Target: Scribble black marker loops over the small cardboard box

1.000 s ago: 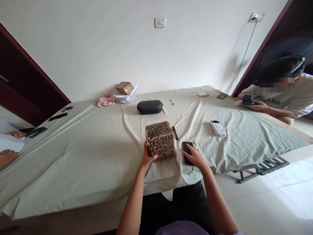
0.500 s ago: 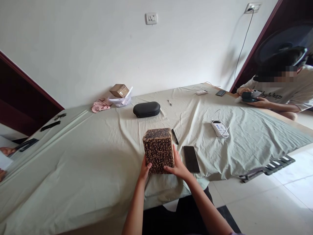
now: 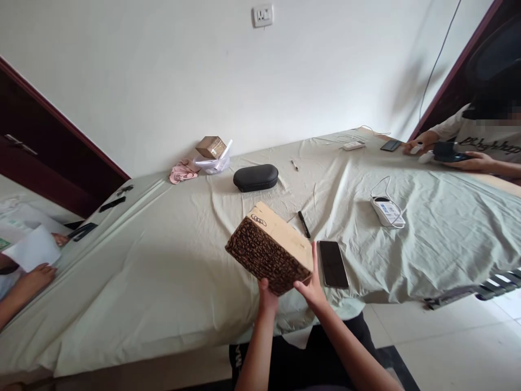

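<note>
A cardboard box [image 3: 266, 251] is held tilted over the near edge of the cloth-covered table. Dark scribbled marks cover its front face, while the upper side is mostly plain tan with a small coil-like doodle. My left hand [image 3: 267, 296] grips its lower edge, thumb on the scribbled face and fingers hidden beneath. At the right end, my right hand [image 3: 311, 282] holds the corner between thumb and fingers. A black smartphone [image 3: 332, 264] lies just right of my right hand, and a black pen [image 3: 304, 224] rests behind the box.
A black hard case [image 3: 255, 177] lies mid-table. Behind it are a small cardboard box [image 3: 210, 147], a plastic bag and a pink cloth [image 3: 183, 171]. A white corded device [image 3: 387, 211] sits at right. One person at left holds paper [image 3: 33, 248]; another at right handles a dark object.
The box has turned and tilted, so a plain tan side now shows on top. Both hands have turned with it. My view has shifted slightly left.
</note>
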Action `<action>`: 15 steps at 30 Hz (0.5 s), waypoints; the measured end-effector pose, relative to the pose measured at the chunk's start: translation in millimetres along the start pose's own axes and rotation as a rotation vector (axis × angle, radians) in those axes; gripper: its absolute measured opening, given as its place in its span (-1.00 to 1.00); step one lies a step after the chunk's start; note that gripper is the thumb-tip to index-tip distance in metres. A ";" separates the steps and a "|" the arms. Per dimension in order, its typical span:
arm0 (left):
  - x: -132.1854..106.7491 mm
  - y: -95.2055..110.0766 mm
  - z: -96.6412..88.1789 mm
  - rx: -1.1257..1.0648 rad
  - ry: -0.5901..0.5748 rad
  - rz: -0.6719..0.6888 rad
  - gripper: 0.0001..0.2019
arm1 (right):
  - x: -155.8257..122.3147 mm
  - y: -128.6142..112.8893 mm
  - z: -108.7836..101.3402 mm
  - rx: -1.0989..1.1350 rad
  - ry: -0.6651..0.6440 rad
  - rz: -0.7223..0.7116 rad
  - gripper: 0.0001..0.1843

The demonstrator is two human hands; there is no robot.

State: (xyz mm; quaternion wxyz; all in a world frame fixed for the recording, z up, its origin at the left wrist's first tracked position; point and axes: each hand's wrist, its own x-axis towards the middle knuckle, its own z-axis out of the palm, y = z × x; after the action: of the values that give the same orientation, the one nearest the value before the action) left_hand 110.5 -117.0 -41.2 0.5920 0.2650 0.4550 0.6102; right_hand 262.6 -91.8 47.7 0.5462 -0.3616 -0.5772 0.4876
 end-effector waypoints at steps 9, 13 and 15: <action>-21.6 113.3 -34.8 0.382 0.114 0.513 0.34 | 45.5 -53.9 -64.8 -0.022 -0.111 -0.137 0.60; -33.0 184.1 -55.0 0.532 -0.107 0.577 0.51 | 41.7 -64.4 -76.7 -0.022 -0.233 -0.182 0.57; -38.2 206.4 -53.7 0.576 -0.216 0.493 0.50 | 35.9 -65.4 -73.9 -0.032 -0.293 -0.154 0.59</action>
State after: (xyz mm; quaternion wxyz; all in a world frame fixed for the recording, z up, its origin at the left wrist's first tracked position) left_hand -29.1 -143.1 122.4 0.3734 0.5844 0.4652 0.5501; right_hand 337.6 -62.4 115.0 0.4861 -0.2502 -0.6844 0.4825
